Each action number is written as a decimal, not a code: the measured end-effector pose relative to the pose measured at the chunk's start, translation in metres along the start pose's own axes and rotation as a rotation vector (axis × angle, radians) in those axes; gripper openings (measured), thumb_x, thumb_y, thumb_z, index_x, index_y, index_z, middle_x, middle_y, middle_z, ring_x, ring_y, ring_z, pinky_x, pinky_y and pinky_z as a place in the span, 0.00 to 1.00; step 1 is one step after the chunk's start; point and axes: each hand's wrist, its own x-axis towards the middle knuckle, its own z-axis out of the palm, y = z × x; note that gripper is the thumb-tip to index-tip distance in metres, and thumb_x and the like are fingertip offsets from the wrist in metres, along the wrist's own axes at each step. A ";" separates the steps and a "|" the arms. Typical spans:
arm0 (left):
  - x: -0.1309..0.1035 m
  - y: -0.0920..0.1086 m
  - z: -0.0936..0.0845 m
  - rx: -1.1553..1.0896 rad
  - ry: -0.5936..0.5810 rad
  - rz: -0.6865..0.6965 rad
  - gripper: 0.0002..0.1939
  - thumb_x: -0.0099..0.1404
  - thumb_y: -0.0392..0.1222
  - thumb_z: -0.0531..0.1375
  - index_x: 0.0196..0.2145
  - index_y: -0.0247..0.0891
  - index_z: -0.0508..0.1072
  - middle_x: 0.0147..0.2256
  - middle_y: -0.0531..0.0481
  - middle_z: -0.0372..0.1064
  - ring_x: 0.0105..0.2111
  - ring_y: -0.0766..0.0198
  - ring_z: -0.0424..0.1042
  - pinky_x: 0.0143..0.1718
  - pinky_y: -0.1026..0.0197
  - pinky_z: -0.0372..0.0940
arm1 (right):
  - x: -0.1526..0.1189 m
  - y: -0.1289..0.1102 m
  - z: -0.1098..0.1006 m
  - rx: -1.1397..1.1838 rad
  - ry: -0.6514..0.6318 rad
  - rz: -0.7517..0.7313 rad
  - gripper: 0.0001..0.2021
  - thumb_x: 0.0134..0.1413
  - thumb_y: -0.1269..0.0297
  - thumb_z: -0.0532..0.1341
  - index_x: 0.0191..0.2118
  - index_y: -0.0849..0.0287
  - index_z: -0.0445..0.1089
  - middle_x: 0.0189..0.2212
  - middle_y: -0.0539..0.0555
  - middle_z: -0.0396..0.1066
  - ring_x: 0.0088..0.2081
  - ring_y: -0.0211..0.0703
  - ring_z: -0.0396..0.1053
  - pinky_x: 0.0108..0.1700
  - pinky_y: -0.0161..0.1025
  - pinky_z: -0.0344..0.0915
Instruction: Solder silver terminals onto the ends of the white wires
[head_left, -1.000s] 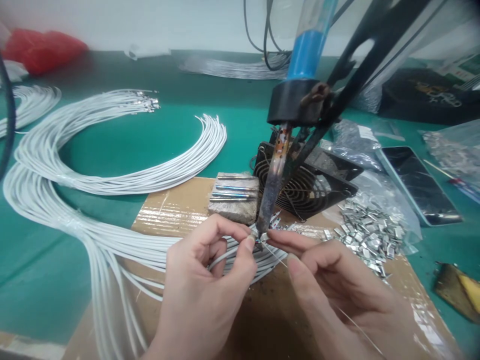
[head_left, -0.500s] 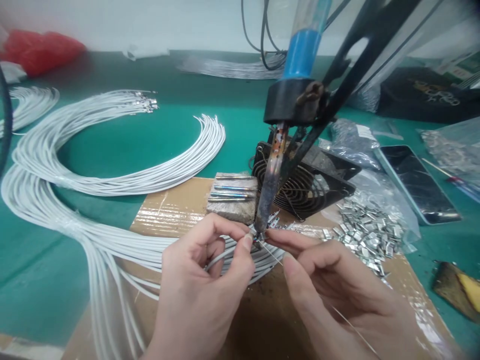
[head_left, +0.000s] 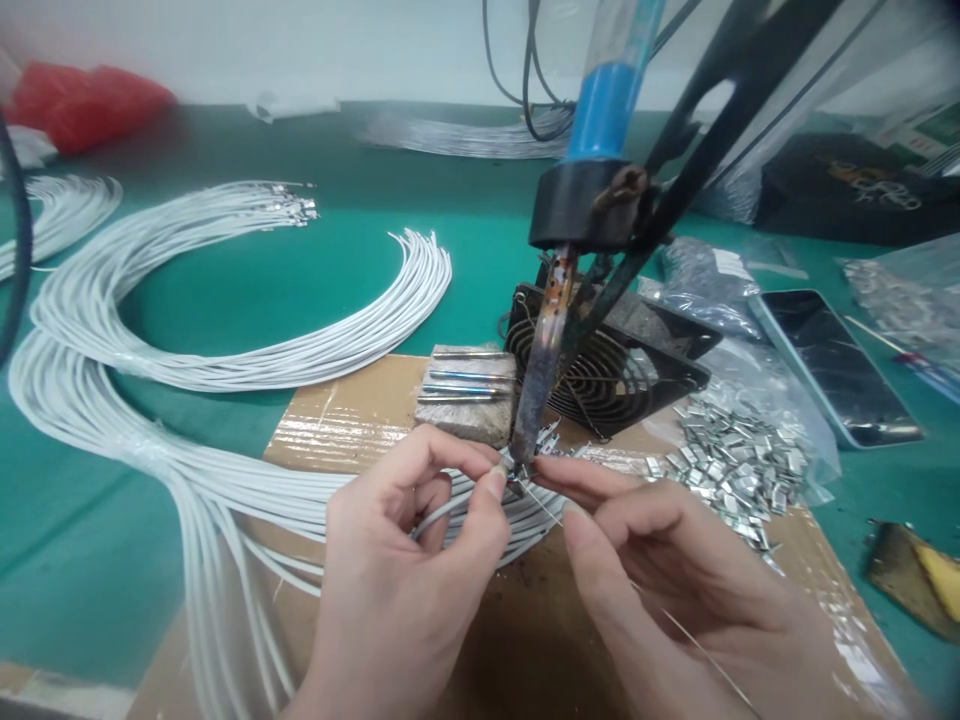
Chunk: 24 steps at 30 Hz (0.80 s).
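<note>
My left hand (head_left: 420,560) pinches the end of a white cable (head_left: 442,512) between thumb and forefinger, just under the tip of a soldering iron (head_left: 541,370). My right hand (head_left: 667,570) is closed on a thin solder wire (head_left: 697,645), whose end reaches the iron's tip; its forefinger is beside the small part there. Fingers and iron partly hide that joint. The iron is clamped in a black holder (head_left: 589,205), pointing down. Behind my left hand runs a bundle of white cables (head_left: 270,490) across the cardboard (head_left: 330,420).
A grey block (head_left: 465,400) with metal rods stands behind my left hand, next to a black fan (head_left: 607,380). Small metal connectors (head_left: 739,460) are piled right, near a phone (head_left: 840,370). A yellow sponge (head_left: 937,580) lies far right, another cable coil (head_left: 225,375) at left.
The cable bundle at the left has shifted slightly to the right. My right thumb has moved very slightly left along the solder wire; both hands otherwise keep their places.
</note>
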 end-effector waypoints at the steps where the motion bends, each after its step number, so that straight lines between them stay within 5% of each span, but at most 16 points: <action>1: 0.000 0.001 0.000 -0.003 0.003 -0.007 0.06 0.60 0.36 0.67 0.26 0.42 0.78 0.29 0.53 0.78 0.20 0.71 0.61 0.20 0.71 0.57 | 0.000 -0.001 0.000 0.002 -0.005 -0.005 0.12 0.65 0.71 0.67 0.29 0.52 0.74 0.47 0.47 0.86 0.44 0.39 0.86 0.46 0.23 0.78; 8: 0.000 0.003 0.004 -0.019 0.006 -0.027 0.04 0.56 0.36 0.69 0.25 0.40 0.78 0.27 0.53 0.77 0.19 0.72 0.58 0.18 0.71 0.53 | -0.004 -0.008 0.012 0.017 0.142 0.131 0.14 0.63 0.67 0.68 0.26 0.53 0.70 0.45 0.47 0.86 0.44 0.39 0.85 0.42 0.23 0.77; 13: -0.002 0.004 0.005 -0.027 0.041 -0.051 0.05 0.56 0.36 0.68 0.24 0.40 0.77 0.26 0.54 0.76 0.19 0.73 0.58 0.19 0.72 0.54 | -0.003 -0.006 0.011 0.016 0.074 0.101 0.13 0.63 0.67 0.68 0.26 0.54 0.72 0.46 0.50 0.86 0.39 0.42 0.86 0.36 0.25 0.78; 19: -0.002 0.002 0.004 -0.004 0.011 -0.026 0.04 0.57 0.36 0.68 0.26 0.41 0.78 0.27 0.54 0.79 0.20 0.72 0.63 0.19 0.72 0.58 | -0.006 -0.011 0.017 0.033 0.135 0.160 0.13 0.63 0.65 0.68 0.26 0.53 0.70 0.45 0.47 0.86 0.31 0.32 0.82 0.38 0.23 0.76; 24: -0.006 0.011 0.009 -0.028 0.098 -0.067 0.05 0.56 0.37 0.68 0.24 0.41 0.77 0.28 0.54 0.77 0.20 0.72 0.59 0.20 0.70 0.54 | -0.005 -0.012 0.018 0.028 0.147 0.148 0.12 0.63 0.65 0.68 0.27 0.52 0.71 0.44 0.44 0.85 0.42 0.35 0.85 0.43 0.21 0.75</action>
